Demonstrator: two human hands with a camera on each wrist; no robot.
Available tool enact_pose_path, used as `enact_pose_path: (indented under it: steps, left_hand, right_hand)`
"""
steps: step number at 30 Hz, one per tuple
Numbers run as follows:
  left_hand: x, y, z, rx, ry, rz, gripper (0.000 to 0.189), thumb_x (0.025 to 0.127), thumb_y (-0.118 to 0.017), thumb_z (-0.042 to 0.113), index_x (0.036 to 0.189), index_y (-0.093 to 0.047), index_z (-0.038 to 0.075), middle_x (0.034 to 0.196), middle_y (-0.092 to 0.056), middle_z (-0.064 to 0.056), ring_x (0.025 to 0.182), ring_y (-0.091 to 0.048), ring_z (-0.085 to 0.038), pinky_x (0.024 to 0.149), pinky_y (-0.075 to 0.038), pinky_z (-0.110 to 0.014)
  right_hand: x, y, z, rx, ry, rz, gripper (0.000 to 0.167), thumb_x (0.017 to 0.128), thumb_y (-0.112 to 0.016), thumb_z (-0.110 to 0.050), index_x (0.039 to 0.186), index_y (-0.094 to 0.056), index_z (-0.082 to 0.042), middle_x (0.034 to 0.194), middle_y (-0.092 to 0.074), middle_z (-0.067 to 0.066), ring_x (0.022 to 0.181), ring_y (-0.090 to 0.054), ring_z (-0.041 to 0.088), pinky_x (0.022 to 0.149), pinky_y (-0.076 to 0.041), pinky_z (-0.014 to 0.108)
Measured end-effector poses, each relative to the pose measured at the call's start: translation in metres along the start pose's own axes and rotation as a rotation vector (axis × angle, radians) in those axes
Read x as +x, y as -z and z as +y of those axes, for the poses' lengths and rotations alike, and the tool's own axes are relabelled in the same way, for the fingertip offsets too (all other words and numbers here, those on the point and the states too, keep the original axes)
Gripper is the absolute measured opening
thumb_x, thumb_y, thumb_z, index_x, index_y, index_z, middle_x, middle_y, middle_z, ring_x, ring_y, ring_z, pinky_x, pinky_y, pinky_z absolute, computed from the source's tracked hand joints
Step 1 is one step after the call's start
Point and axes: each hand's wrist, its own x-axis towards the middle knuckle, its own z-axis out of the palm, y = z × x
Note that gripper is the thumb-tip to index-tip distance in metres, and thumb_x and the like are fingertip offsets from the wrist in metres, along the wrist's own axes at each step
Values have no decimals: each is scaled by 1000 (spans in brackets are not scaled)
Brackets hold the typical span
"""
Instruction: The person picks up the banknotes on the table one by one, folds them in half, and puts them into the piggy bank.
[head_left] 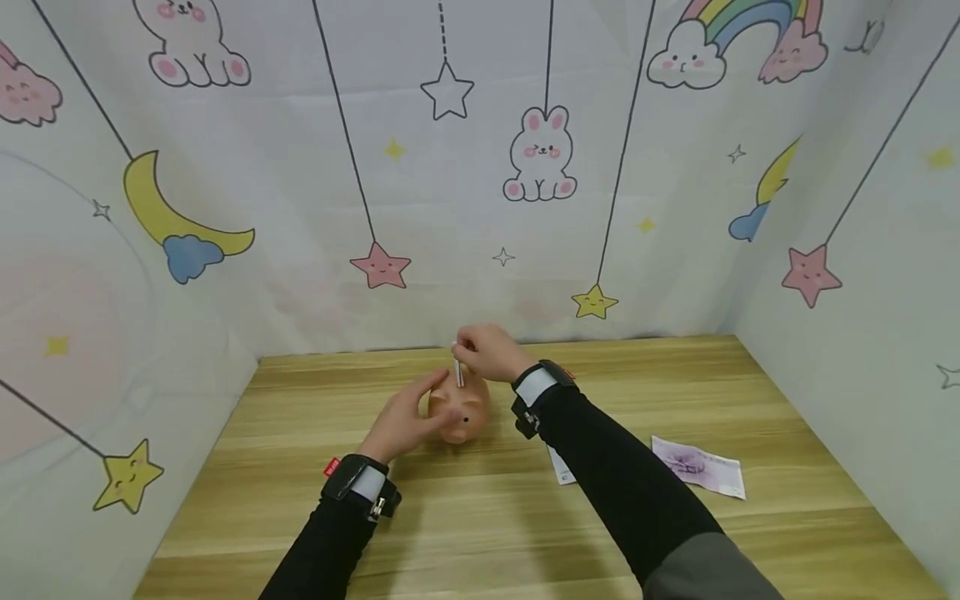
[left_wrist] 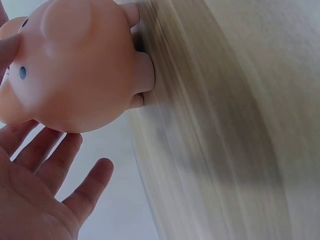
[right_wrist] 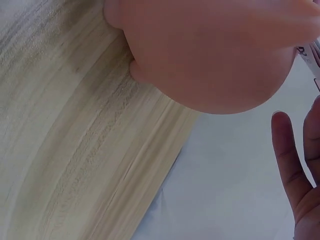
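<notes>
A peach-coloured piggy bank (head_left: pixel 476 402) stands on its feet near the back of the table, with its face turned toward me. My left hand (head_left: pixel 401 423) grips it from the left, the thumb over the front of the head and fingertips against the side; the little finger (left_wrist: pixel 95 182) stands away from the body. Above the pig's back, my right hand (head_left: pixel 492 354) pinches a narrow folded banknote (head_left: pixel 460 373), upright, its lower end at the top of the pig. The right wrist view catches printed folded paper (right_wrist: pixel 311 59) at its right edge, beside the pig.
On the wooden table (head_left: pixel 300 467), a purple-printed banknote (head_left: pixel 699 467) lies to the right of my right forearm. Another pale note (head_left: pixel 561 467) is partly hidden under that forearm. A printed cloth backdrop (head_left: pixel 465 167) rises behind the table and along both sides.
</notes>
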Motion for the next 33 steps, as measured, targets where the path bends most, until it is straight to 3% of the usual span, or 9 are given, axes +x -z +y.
enact_pose_path:
  steps: [7,24,33]
  left_hand:
    - [-1,-1,0,19,-15,13,75,99,-80,36,160,-48,7,160,-52,-17,150,-46,-39,119,-38,-60]
    - [-2,-2,0,26,15,1,77,99,-78,40,163,-45,11,161,-51,-15,150,-46,-38,118,-39,-61]
    - [-2,0,0,31,27,-5,79,98,-79,42,163,-45,12,162,-51,-14,151,-45,-37,119,-39,-60]
  right_hand:
    - [-3,-4,2,43,-56,36,28,111,-56,-16,83,-60,-10,72,-64,2,62,-61,13,60,-50,24]
    - [-9,-11,3,90,-56,84,28,111,-59,-19,85,-64,-11,69,-65,-2,61,-59,11,59,-46,24]
    - [-11,-10,1,160,-29,66,20,107,-64,-15,89,-66,-9,74,-71,-1,67,-66,9,63,-52,23]
